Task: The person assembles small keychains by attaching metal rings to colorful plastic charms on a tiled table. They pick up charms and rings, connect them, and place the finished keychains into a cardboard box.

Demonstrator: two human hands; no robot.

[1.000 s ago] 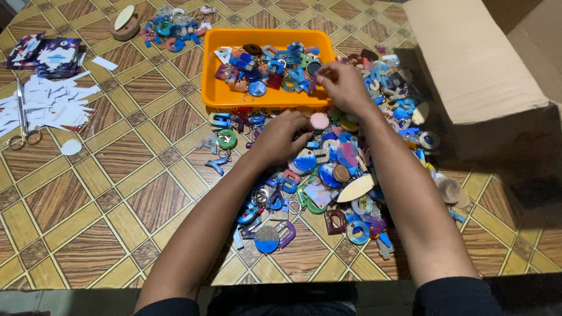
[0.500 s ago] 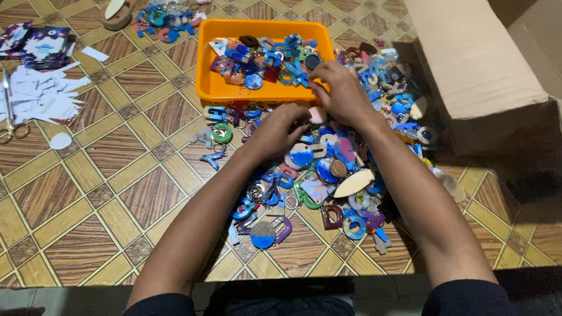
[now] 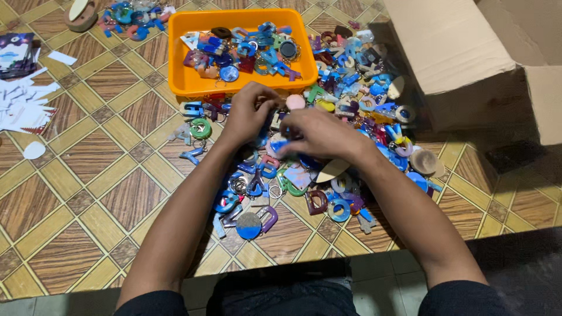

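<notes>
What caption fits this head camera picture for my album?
Two hands, left hand and right hand, meet over a pile of colourful keychains beside an orange tray.

I saw the left hand (image 3: 249, 114) and right hand (image 3: 319, 133) meet just below the orange tray (image 3: 178, 76), fingers curled together over the heap of colourful keychain pieces (image 3: 304, 169); what they pinched I could not tell. More pieces lay inside the tray. A cardboard box (image 3: 468, 52) stood right of the tray, white paper scraps (image 3: 23, 99) well left of it.
</notes>
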